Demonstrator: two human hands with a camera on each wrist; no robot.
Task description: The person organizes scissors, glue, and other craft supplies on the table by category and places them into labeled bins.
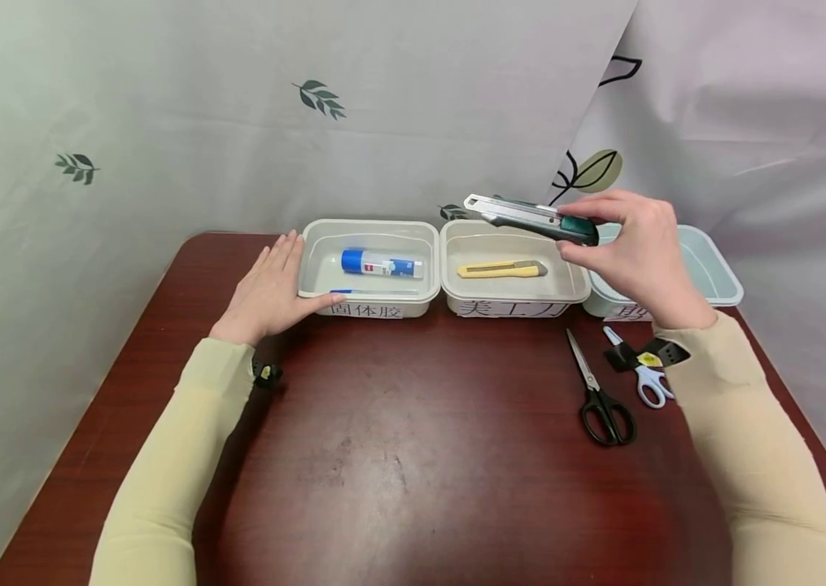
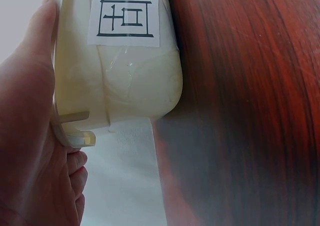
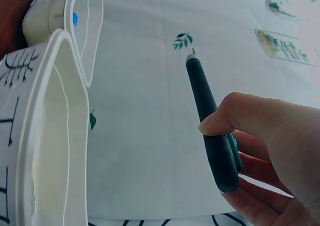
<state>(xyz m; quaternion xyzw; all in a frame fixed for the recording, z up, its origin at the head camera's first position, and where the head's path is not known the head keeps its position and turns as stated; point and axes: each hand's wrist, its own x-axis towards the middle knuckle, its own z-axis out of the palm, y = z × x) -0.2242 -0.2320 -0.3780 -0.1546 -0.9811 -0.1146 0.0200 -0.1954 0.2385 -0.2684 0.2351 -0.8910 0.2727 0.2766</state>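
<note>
My right hand (image 1: 643,248) pinches a dark green and silver utility knife (image 1: 526,217) between thumb and fingers, above the middle bin (image 1: 456,295). In the right wrist view the knife (image 3: 204,94) shows its dark side, with the thumb across it. A yellow utility knife (image 1: 502,269) lies inside that middle bin. My left hand (image 1: 266,289) rests against the left corner of the left bin (image 1: 430,305), fingers straight and thumb along the front rim. That bin holds a blue-capped glue stick (image 1: 383,264) and a thin blue item (image 1: 376,291).
A pale blue bin (image 1: 729,285) stands at the right end of the row, partly behind the right hand. Black-handled scissors (image 1: 603,407) and light blue scissors (image 1: 650,382) lie on the dark red table (image 1: 413,456). A patterned curtain (image 1: 200,122) hangs behind the bins.
</note>
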